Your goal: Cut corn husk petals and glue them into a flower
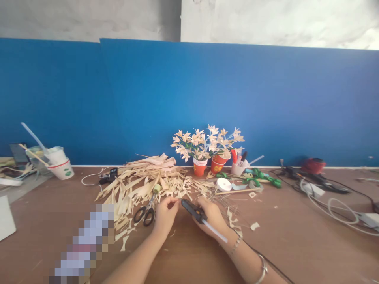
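My right hand (pixel 211 215) is wrapped round a black hot glue gun (pixel 194 210). A translucent glue stick (pixel 215 230) sticks out of its back end, and the nozzle points left toward my other hand. Thumb and fingertips of my left hand (pixel 166 215) are pinched together close to the nozzle; what they hold is too small to make out. Just left of that hand lie scissors (pixel 145 213) with black handles. Behind both hands spreads a heap of dried, pale husk strips (pixel 151 173).
Paper cups (pixel 199 169) with pale handmade flowers (pixel 198 142) stand by the blue partition (pixel 189 90). Nearby are a pen cup (pixel 237 169), a white tape roll (pixel 224 184) and green ribbon (pixel 260 176). Cables (pixel 328 207) lie at right, a white cup (pixel 61 169) at left.
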Motion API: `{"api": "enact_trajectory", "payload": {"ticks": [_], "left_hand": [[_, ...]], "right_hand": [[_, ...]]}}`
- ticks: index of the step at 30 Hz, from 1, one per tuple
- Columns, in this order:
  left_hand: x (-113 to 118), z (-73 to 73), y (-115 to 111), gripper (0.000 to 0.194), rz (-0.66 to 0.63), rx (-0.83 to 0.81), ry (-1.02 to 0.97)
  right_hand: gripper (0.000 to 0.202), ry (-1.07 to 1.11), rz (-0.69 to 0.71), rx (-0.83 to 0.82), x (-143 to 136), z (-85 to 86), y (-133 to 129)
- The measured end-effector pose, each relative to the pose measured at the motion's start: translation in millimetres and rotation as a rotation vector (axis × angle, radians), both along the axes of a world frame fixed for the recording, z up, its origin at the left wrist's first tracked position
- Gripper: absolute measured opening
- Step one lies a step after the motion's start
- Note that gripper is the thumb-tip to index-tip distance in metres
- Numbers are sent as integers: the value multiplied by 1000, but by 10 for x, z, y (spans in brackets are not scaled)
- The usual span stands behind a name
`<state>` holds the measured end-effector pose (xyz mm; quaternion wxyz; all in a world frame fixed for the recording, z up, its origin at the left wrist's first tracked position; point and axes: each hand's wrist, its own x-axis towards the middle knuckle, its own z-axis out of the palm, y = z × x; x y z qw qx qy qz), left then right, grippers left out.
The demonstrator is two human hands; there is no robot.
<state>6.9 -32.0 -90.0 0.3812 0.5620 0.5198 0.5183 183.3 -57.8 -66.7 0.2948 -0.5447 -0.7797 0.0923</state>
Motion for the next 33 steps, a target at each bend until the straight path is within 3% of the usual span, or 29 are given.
{"api": "enact_trajectory", "payload": {"ticks": [33], "left_hand": [[5, 26, -8, 26, 3, -18, 5]], "right_hand": [[13, 21, -11, -31, -17, 39, -8]]}}
